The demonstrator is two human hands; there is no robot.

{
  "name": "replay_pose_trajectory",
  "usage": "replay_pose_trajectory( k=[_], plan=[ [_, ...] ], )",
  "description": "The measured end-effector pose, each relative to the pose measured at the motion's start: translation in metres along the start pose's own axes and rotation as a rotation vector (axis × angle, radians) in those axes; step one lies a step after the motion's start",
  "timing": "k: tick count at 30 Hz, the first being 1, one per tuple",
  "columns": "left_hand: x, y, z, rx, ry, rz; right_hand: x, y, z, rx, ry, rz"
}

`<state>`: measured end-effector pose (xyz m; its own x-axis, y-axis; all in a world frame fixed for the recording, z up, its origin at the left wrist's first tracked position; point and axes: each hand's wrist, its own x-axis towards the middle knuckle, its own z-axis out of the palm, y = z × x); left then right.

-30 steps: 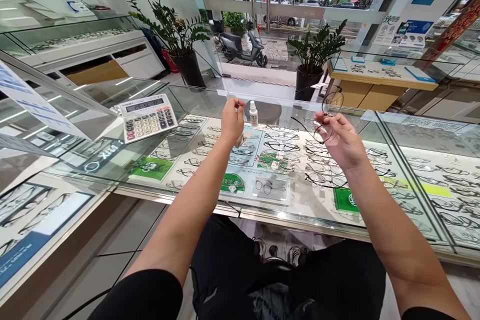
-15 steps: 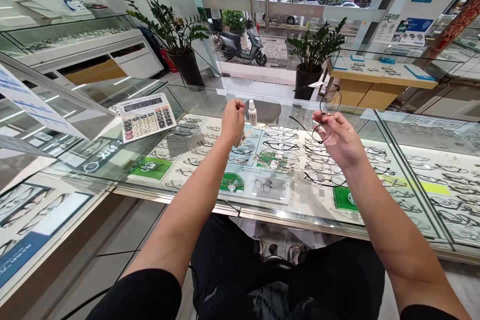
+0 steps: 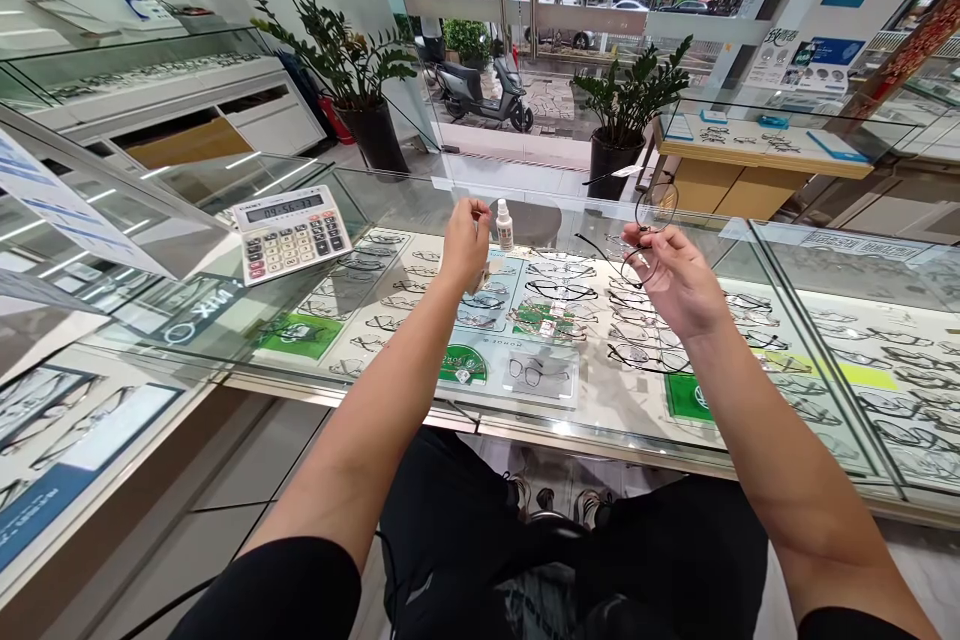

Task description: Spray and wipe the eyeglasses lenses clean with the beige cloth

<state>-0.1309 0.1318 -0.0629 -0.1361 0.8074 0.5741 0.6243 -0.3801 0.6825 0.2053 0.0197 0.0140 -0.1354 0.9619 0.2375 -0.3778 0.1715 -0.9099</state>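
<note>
My right hand (image 3: 684,280) pinches a pair of round, thin-rimmed eyeglasses (image 3: 658,203) above the glass counter. One dark temple sticks out to the left, and a small white tag shows above the lenses. To the left, my left hand (image 3: 466,242) is raised over the counter with its fingers curled together. What it may hold is hidden behind the fingers. A small white bottle (image 3: 505,228) stands upright on the glass just right of that hand. Beneath both hands, several rows of eyeglass frames (image 3: 561,290) lie inside the display case.
A calculator (image 3: 292,233) rests on the counter at left, near a slanted printed sheet (image 3: 67,205). The display case (image 3: 495,420) has its front edge close to my legs. Two potted plants (image 3: 375,135) stand beyond it by the glass door. Another display table (image 3: 757,155) is at back right.
Both hands stay nearly still. The eyeglasses in my right hand have shifted very slightly to the left.
</note>
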Motion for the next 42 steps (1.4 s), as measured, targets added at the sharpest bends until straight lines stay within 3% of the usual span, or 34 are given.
replay_pose_trajectory(
  k=[13,20,23,26,27,29,32,37,42],
  plan=[
    [0.000,0.002,0.002,-0.069,0.040,0.017,0.002,0.002,-0.002,0.063,-0.009,-0.002],
    [-0.008,-0.002,0.025,-0.200,-0.205,-0.181,-0.001,0.001,0.003,0.116,-0.005,0.058],
    [-0.006,0.005,0.028,-0.235,-0.200,-0.263,-0.003,-0.002,0.006,0.176,-0.016,0.113],
    [-0.003,0.031,0.020,-0.362,-0.200,-0.259,-0.006,-0.007,0.009,0.192,-0.050,0.117],
    [-0.003,0.044,0.014,-0.450,-0.226,-0.267,-0.008,-0.009,0.010,0.185,-0.062,0.116],
    [-0.005,0.072,0.001,-0.916,-0.328,-0.407,-0.011,-0.013,0.012,0.173,-0.077,0.118],
    [-0.015,0.107,-0.018,-1.346,-0.629,-0.512,-0.018,-0.017,0.017,0.199,-0.079,0.116],
    [-0.030,0.128,-0.025,-1.464,-0.871,-0.608,-0.022,-0.018,0.022,0.269,-0.090,0.131],
    [-0.034,0.130,-0.020,-1.514,-0.915,-0.725,-0.022,-0.017,0.024,0.234,-0.107,0.133]
  ],
)
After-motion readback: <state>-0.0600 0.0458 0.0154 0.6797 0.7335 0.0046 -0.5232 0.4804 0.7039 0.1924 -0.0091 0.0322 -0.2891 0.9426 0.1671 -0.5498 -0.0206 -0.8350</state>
